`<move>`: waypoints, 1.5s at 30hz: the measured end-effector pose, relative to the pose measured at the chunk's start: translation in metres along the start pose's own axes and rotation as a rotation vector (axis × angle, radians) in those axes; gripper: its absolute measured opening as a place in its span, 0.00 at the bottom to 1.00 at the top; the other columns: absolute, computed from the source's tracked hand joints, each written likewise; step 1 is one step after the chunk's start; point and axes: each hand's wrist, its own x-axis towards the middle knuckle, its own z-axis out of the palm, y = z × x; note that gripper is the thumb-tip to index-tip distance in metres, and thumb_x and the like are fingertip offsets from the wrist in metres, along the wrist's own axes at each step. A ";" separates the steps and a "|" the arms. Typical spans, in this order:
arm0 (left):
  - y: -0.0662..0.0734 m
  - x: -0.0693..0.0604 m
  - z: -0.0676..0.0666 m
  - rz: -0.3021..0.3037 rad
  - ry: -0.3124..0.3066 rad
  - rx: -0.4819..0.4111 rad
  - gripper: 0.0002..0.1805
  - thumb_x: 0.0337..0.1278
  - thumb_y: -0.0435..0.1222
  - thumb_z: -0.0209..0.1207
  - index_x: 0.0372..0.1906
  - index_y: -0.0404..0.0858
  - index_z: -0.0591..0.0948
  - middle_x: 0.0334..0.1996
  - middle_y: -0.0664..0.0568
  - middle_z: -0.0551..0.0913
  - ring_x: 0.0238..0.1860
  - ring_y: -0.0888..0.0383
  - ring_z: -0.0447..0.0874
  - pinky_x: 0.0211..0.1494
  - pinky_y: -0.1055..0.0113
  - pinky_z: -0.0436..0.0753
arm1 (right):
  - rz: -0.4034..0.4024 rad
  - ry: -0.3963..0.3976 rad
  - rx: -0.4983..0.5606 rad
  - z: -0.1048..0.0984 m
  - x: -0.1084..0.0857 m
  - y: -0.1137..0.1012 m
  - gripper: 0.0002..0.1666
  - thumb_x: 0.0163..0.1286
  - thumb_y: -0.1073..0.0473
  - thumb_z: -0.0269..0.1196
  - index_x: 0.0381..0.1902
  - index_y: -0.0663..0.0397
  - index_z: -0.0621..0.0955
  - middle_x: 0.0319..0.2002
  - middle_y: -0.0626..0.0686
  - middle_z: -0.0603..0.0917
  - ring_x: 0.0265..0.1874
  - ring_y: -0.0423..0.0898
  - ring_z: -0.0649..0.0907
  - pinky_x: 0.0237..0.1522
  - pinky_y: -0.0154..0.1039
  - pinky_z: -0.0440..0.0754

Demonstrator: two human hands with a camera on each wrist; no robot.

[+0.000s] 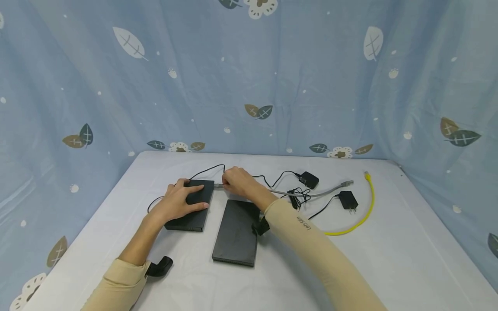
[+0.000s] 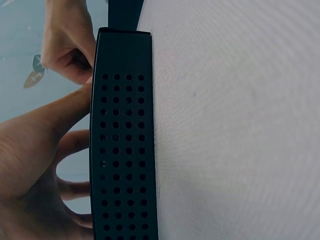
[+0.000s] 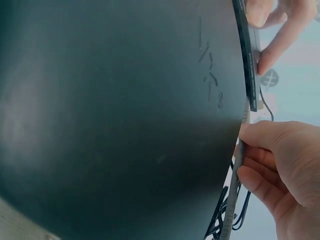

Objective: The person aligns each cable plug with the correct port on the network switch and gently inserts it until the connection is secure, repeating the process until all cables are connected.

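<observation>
My left hand (image 1: 177, 204) rests with spread fingers on a flat black network box (image 1: 193, 221). In the left wrist view, this box shows a side wall (image 2: 122, 145) with rows of round holes. Beside its right edge, my right hand (image 1: 238, 181) pinches a grey network cable (image 1: 328, 191) close to one plug (image 1: 218, 186). That plug is at the box's edge; how far it sits in a port cannot be told. The right wrist view shows thumb and fingers (image 3: 257, 175) on the cable. A second black box (image 1: 236, 233) lies nearer, below my right forearm.
Two black power adapters (image 1: 309, 179) (image 1: 348, 200) lie at the right with thin black cords. A bundled cord (image 1: 297, 198) is near them. The yellow network cable (image 1: 371, 203) curves at far right. A patterned blue curtain (image 1: 249, 77) hangs behind the white table (image 1: 420, 242).
</observation>
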 end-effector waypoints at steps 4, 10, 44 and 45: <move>-0.001 -0.001 0.001 -0.001 -0.002 -0.001 0.40 0.53 0.61 0.64 0.67 0.44 0.75 0.68 0.26 0.62 0.57 0.24 0.67 0.50 0.32 0.73 | -0.013 0.008 0.007 0.001 0.001 0.000 0.21 0.71 0.61 0.60 0.16 0.47 0.73 0.16 0.44 0.67 0.16 0.37 0.61 0.23 0.30 0.59; 0.000 -0.001 0.002 -0.002 -0.006 -0.004 0.40 0.53 0.61 0.64 0.67 0.44 0.75 0.68 0.26 0.62 0.56 0.25 0.67 0.50 0.33 0.73 | -0.016 0.018 0.000 0.003 0.001 -0.001 0.23 0.72 0.61 0.59 0.14 0.45 0.69 0.14 0.43 0.63 0.15 0.37 0.59 0.22 0.30 0.57; -0.004 0.003 0.002 -0.007 -0.022 -0.013 0.41 0.51 0.64 0.63 0.67 0.47 0.75 0.70 0.28 0.61 0.57 0.27 0.67 0.51 0.35 0.72 | 0.078 -0.101 0.033 -0.007 0.003 -0.005 0.10 0.70 0.60 0.61 0.31 0.50 0.88 0.32 0.48 0.88 0.23 0.38 0.80 0.27 0.31 0.74; -0.004 0.003 0.002 -0.008 -0.022 -0.011 0.41 0.50 0.64 0.63 0.67 0.47 0.75 0.70 0.29 0.61 0.57 0.27 0.67 0.51 0.36 0.72 | 0.080 -0.105 0.035 -0.007 0.002 -0.005 0.10 0.70 0.60 0.61 0.32 0.50 0.88 0.32 0.48 0.88 0.23 0.38 0.80 0.27 0.31 0.74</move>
